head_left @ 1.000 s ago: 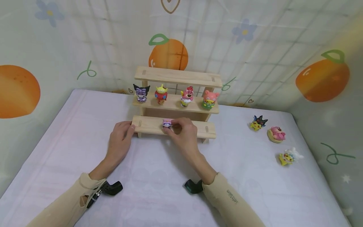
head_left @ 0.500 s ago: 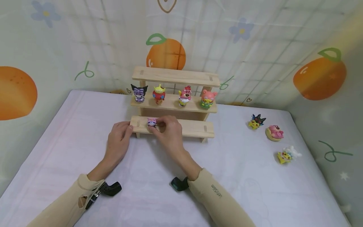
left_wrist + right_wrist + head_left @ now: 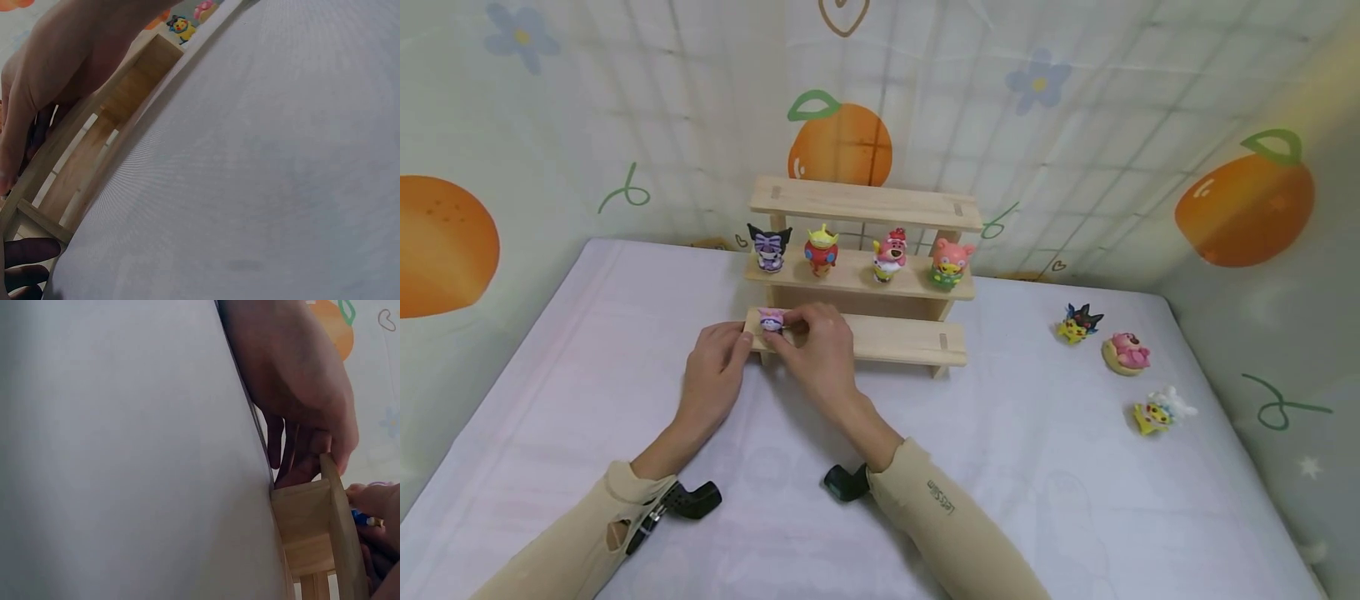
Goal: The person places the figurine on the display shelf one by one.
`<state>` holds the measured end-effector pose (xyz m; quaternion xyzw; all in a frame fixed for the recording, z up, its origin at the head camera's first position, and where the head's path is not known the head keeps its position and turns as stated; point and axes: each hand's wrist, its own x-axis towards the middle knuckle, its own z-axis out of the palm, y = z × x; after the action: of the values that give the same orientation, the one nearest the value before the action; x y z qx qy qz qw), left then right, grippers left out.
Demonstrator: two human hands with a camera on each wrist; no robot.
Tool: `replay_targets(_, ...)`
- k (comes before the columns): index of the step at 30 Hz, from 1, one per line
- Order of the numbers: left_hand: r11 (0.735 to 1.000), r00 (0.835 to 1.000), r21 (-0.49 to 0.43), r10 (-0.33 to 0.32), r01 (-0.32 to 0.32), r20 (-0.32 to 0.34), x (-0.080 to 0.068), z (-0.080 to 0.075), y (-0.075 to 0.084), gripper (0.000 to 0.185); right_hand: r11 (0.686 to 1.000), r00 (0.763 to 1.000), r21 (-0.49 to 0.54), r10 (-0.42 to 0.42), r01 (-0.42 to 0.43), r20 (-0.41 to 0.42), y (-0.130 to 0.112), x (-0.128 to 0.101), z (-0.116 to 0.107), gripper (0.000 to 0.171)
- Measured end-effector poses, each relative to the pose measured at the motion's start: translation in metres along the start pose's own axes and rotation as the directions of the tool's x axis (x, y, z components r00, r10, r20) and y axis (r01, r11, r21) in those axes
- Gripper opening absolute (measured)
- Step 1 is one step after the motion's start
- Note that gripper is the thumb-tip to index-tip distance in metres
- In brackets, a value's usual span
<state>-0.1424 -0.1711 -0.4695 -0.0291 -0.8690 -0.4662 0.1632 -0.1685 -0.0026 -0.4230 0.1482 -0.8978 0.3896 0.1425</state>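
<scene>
My right hand point(image 3: 820, 354) pinches a small pink-and-purple figurine point(image 3: 771, 320) between thumb and fingers, at the left end of the lowest step of a wooden display shelf point(image 3: 902, 337). My left hand point(image 3: 715, 367) grips that step's left end. In the right wrist view, the left hand's thumb lies on the board's upper side and its other fingers point(image 3: 303, 469) are underneath. On the middle step stand a black-eared purple figurine point(image 3: 769, 250), a red one with a yellow crown point(image 3: 822, 252), a red-hatted one point(image 3: 891, 257) and a pink-and-green one point(image 3: 951, 265).
To the right on the white cloth point(image 3: 1000, 467) lie a black-and-yellow figurine point(image 3: 1078, 323), a pink bear figurine on a round base point(image 3: 1126, 353) and a yellow-and-white figurine point(image 3: 1161, 412). A printed curtain point(image 3: 940, 108) hangs behind the shelf.
My right hand has moved left along the lowest step with the pink-and-purple figurine, from near its middle to its left end. The left hand has stayed on the shelf.
</scene>
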Motion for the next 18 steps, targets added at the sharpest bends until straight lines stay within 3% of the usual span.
replay_targets(18,0.999,0.999,0.004,0.04,-0.04,-0.021,0.0,0.002,-0.004,0.034,0.999,0.996,0.014,-0.031,0.032,-0.083,-0.004,-0.002,0.014,0.03)
